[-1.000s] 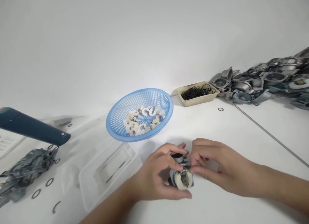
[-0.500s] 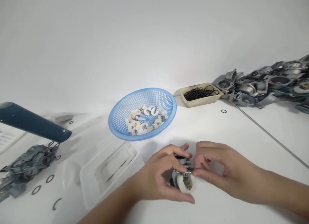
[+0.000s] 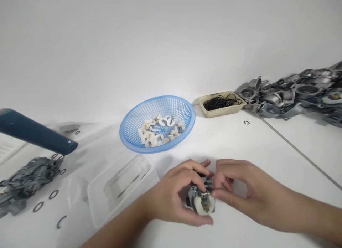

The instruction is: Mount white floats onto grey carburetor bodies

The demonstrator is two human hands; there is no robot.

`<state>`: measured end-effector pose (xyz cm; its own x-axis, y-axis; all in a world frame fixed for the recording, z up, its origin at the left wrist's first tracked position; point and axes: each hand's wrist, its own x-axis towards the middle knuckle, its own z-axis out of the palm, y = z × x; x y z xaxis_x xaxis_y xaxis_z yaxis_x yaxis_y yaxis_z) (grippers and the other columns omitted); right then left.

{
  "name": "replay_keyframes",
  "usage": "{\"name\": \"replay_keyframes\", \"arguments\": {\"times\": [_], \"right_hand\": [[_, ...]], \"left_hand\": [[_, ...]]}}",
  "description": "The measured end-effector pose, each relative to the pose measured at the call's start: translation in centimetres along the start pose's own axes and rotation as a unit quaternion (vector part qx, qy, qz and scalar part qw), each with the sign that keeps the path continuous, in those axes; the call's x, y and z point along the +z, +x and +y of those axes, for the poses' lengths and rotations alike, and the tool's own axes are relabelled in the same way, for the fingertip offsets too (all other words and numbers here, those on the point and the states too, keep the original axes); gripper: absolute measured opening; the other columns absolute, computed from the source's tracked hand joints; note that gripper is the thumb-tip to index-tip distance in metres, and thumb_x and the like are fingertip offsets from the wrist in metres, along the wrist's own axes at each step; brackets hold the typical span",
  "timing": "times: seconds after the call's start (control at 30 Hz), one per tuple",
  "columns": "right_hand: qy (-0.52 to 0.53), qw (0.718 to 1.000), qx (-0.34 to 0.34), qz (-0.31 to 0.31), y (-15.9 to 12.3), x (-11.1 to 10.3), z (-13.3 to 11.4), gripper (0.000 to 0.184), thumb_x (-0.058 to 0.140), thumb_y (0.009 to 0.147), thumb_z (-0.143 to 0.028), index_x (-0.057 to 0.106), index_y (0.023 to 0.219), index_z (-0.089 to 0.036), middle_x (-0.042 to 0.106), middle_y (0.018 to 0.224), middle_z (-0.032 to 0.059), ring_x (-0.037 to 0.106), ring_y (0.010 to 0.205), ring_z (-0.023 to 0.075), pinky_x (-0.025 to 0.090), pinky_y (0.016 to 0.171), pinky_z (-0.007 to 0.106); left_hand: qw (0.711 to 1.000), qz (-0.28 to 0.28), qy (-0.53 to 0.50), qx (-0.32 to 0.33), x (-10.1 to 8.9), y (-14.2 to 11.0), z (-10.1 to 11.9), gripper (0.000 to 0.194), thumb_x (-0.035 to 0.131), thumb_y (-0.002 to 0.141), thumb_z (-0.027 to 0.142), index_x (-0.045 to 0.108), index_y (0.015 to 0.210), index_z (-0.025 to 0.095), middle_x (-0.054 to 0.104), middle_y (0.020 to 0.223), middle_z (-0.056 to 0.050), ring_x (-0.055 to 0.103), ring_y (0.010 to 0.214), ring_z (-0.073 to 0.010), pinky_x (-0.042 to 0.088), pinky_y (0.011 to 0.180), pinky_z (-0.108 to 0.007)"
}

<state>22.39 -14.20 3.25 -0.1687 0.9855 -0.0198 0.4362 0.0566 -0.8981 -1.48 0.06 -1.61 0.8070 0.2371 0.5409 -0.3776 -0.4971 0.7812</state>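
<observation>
My left hand (image 3: pixel 181 192) is wrapped around a small grey metal carburetor (image 3: pixel 192 193), thumb below and fingers over the top. A white plastic float (image 3: pixel 200 207) sits in the carburetor's near face, with brass parts showing in its gap. Across the float's hinge lies a thin silver pin (image 3: pixel 205 193), touched by my left index fingertip. At the right end of this pin is my right hand (image 3: pixel 243 191), thumb and fingers closed in a pinch. Whatever lies between those fingertips is too small to make out.
Behind my hands stands a blue basket (image 3: pixel 123 134) of white floats. A cream tray (image 3: pixel 223 113) holds black rubber rings, beside piled metal bowls (image 3: pixel 272 109). At left are a white plastic tray (image 3: pixel 93 191), a carburetor cluster (image 3: pixel 29 180), a dark blue cylindrical object (image 3: pixel 37 132) and loose rings (image 3: pixel 38 206).
The carburetor has turned slightly, so more of its grey body shows around the float. My right hand has shifted slightly left, still pinching at the hinge. The camera view has moved a little.
</observation>
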Motion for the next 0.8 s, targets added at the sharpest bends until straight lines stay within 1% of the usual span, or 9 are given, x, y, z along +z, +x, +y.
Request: {"name": "replay_keyframes", "arguments": {"times": [0.13,0.3,0.37,0.5,0.67,0.8], "right_hand": [[-0.004,1.0,0.003,0.003,0.0,0.0,-0.2,0.038,0.074,0.114,-0.049,0.066,0.086,-0.024,0.066,0.087,-0.0014,0.057,0.076,0.0166,0.047,0.069,0.029],[0.021,0.999,-0.029,-0.007,0.1,0.0,0.4,0.037,0.077,0.113,-0.049,0.069,0.087,-0.024,0.066,0.088,-0.0005,0.057,0.077,0.0167,0.047,0.07,0.029],[0.033,0.999,-0.031,-0.01,0.2,-0.1,0.6,0.038,0.078,0.113,-0.05,0.069,0.087,-0.024,0.065,0.088,-0.0001,0.057,0.077,0.017,0.047,0.07,0.03],[0.052,0.998,-0.016,-0.013,0.5,0.0,1.0,0.04,0.08,0.111,-0.053,0.07,0.086,-0.023,0.065,0.089,0.0005,0.056,0.079,0.0179,0.047,0.071,0.031],[0.081,0.997,-0.003,-0.016,0.6,0.1,1.3,0.04,0.083,0.109,-0.055,0.074,0.086,-0.023,0.066,0.089,0.0009,0.054,0.078,0.0179,0.045,0.07,0.03],[0.085,0.996,-0.007,-0.02,0.7,-0.2,1.4,0.037,0.085,0.109,-0.053,0.077,0.089,-0.023,0.071,0.091,0.0016,0.057,0.08,0.0176,0.047,0.072,0.03]], "left_hand": [[1.0,-0.002,0.011,0.022,0.1,0.2,0.1,0.063,0.115,0.072,0.035,0.074,0.118,0.022,0.074,0.142,-0.015,0.081,0.134,-0.0375,0.052,0.135,-0.063],[0.999,0.001,0.008,0.031,0.2,0.3,0.0,0.064,0.116,0.072,0.038,0.074,0.117,0.023,0.075,0.138,-0.013,0.083,0.129,-0.0352,0.053,0.134,-0.063],[0.999,0.004,0.006,0.033,0.3,0.3,-0.1,0.065,0.117,0.07,0.037,0.074,0.117,0.023,0.075,0.138,-0.013,0.084,0.127,-0.0348,0.054,0.134,-0.062],[0.999,0.007,0.001,0.032,0.3,0.0,-0.4,0.068,0.118,0.069,0.037,0.074,0.119,0.024,0.075,0.14,-0.013,0.083,0.13,-0.0357,0.056,0.132,-0.06],[1.0,0.013,0.001,0.018,0.3,-0.4,-0.6,0.072,0.119,0.066,0.038,0.073,0.12,0.025,0.077,0.143,-0.013,0.083,0.132,-0.0367,0.056,0.132,-0.06],[1.0,0.016,0.002,0.021,0.4,-0.5,-0.7,0.076,0.12,0.065,0.038,0.072,0.123,0.025,0.078,0.144,-0.014,0.083,0.133,-0.0386,0.059,0.129,-0.059]]}}
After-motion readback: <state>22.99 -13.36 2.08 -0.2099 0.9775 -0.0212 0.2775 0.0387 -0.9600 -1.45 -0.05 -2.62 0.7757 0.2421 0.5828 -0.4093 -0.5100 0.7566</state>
